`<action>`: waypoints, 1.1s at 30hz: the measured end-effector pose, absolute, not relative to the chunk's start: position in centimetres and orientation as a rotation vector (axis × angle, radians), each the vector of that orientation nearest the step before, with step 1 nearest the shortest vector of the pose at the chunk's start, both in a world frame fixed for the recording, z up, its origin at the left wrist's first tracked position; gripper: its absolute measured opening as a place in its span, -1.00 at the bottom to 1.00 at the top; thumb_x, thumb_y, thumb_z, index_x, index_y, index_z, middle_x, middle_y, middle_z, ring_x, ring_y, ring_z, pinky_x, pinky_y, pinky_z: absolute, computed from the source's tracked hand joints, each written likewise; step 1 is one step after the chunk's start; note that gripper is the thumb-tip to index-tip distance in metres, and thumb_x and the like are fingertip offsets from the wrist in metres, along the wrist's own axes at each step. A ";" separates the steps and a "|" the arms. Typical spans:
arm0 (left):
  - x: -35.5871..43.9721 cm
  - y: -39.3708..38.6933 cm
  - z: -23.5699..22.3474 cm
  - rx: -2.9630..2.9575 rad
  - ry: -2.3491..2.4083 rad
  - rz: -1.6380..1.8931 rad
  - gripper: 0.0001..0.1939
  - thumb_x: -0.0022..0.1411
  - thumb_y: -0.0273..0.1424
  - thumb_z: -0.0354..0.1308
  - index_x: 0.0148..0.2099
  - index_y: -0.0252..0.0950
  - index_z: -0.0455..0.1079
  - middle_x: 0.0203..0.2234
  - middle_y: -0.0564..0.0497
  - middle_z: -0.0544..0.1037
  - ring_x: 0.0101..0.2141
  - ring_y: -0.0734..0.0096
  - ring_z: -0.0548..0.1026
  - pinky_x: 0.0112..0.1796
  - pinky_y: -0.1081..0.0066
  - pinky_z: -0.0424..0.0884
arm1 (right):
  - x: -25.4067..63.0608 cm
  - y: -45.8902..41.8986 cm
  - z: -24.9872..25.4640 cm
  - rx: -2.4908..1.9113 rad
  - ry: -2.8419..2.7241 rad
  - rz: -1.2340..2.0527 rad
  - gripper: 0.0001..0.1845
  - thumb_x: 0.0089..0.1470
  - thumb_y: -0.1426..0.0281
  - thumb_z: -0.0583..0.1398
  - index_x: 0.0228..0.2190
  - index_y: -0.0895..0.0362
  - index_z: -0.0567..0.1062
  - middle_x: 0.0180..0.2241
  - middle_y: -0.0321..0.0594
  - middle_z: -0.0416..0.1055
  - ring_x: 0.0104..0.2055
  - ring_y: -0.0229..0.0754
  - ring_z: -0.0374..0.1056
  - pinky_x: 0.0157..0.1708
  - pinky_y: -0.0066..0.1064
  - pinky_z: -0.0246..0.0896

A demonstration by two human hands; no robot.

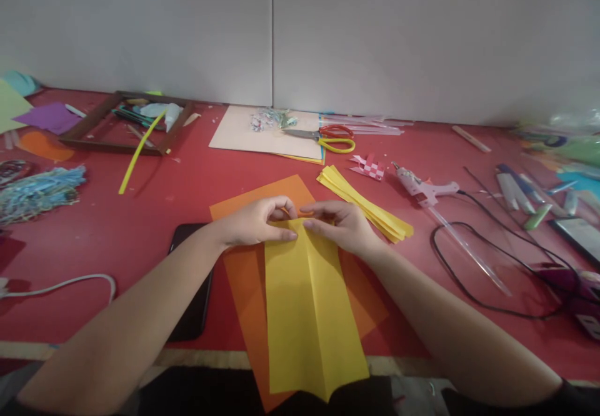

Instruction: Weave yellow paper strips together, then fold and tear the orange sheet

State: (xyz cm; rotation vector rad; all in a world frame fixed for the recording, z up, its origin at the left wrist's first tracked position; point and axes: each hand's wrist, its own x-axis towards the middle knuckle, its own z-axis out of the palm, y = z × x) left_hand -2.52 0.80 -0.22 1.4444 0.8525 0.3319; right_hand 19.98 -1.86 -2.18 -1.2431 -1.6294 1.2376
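Note:
A yellow sheet of paper [304, 316] with a lengthwise crease down its middle hangs toward me over the table's front edge. My left hand [265, 219] pinches its far edge left of the crease. Just to the right, my right hand [340, 222] grips the same edge, thumb on top. Both hands' fingertips nearly meet at the crease. Under the yellow sheet lie orange sheets of paper [244, 291], set at an angle. A bundle of yellow paper strips [365, 203] rests beyond my right hand. Beside my left forearm is a black phone [192, 291], partly covered.
Red-and-yellow scissors [335, 138] lie on pale sheets [234, 132] at the back. A pink glue gun [424, 188] with a looping black cord sits right, near a pink woven paper fish [369, 167]. A brown frame [89, 141] holds small tools at left. A white cable [65, 285] lies left.

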 end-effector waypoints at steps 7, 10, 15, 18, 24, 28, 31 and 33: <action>-2.6 1.0 -0.1 1.440 0.829 0.226 -0.58 0.11 -0.14 0.35 -0.10 -0.26 0.37 -0.23 -0.03 0.57 -0.19 0.34 0.53 -0.15 0.36 0.35 | 19.9 -2.1 -1.3 -1.262 -1.722 1.360 -0.63 -0.11 0.06 0.38 -0.48 0.13 0.58 -0.54 -0.28 0.43 -0.52 -0.29 0.24 -0.51 -0.41 0.11; -2.6 1.0 -0.2 1.471 0.860 0.191 -0.61 0.10 -0.15 0.36 -0.12 -0.28 0.43 -0.24 -0.03 0.58 -0.22 0.34 0.52 -0.18 0.38 0.34 | 19.9 -2.0 -1.3 -1.253 -1.705 1.378 -0.62 -0.11 0.05 0.37 -0.48 0.13 0.58 -0.51 -0.26 0.45 -0.49 -0.28 0.26 -0.48 -0.40 0.14; -2.5 1.0 -0.2 1.519 0.837 0.190 -0.66 0.13 -0.13 0.33 -0.19 -0.28 0.50 -0.31 0.01 0.57 -0.29 0.38 0.49 -0.22 0.40 0.31 | 20.4 -1.7 -0.9 -1.243 -1.746 1.465 -0.62 -0.09 0.07 0.37 -0.43 0.14 0.59 -0.47 -0.24 0.48 -0.46 -0.26 0.30 -0.43 -0.39 0.17; -2.4 0.9 0.0 1.495 0.847 0.185 -0.64 0.12 -0.12 0.33 -0.18 -0.29 0.49 -0.31 0.02 0.55 -0.30 0.40 0.47 -0.23 0.41 0.30 | 20.6 -1.5 -0.8 -1.229 -1.772 1.506 -0.62 -0.09 0.08 0.38 -0.40 0.15 0.60 -0.48 -0.25 0.47 -0.47 -0.28 0.28 -0.44 -0.40 0.15; -2.0 0.4 0.8 1.452 0.922 0.165 -0.60 0.10 -0.11 0.33 -0.16 -0.30 0.42 -0.39 0.06 0.49 -0.38 0.47 0.39 -0.30 0.43 0.26 | 20.4 -1.6 -0.8 -1.231 -1.724 1.504 -0.64 -0.09 0.10 0.38 -0.45 0.15 0.57 -0.48 -0.27 0.47 -0.45 -0.28 0.29 -0.42 -0.40 0.17; -1.8 0.2 0.7 1.439 0.927 0.209 -0.63 0.15 -0.10 0.28 -0.18 -0.30 0.41 -0.37 0.05 0.51 -0.37 0.46 0.40 -0.28 0.42 0.27 | 20.4 -1.6 -0.5 -1.258 -1.711 1.524 -0.65 -0.08 0.10 0.37 -0.44 0.15 0.58 -0.46 -0.26 0.49 -0.44 -0.27 0.31 -0.40 -0.39 0.19; -1.7 0.1 0.6 1.446 0.909 0.234 -0.66 0.16 -0.12 0.26 -0.21 -0.30 0.41 -0.38 0.05 0.51 -0.37 0.45 0.41 -0.29 0.41 0.29 | 20.5 -1.7 -0.2 -1.277 -1.718 1.549 -0.65 -0.09 0.10 0.37 -0.44 0.15 0.60 -0.45 -0.24 0.52 -0.44 -0.26 0.34 -0.40 -0.38 0.21; -1.6 0.1 0.7 1.431 0.910 0.233 -0.66 0.15 -0.13 0.27 -0.22 -0.30 0.40 -0.40 0.05 0.51 -0.40 0.46 0.41 -0.32 0.42 0.28 | 20.5 -1.7 -0.1 -1.281 -1.720 1.548 -0.66 -0.09 0.10 0.38 -0.44 0.14 0.61 -0.46 -0.24 0.52 -0.45 -0.26 0.34 -0.41 -0.38 0.21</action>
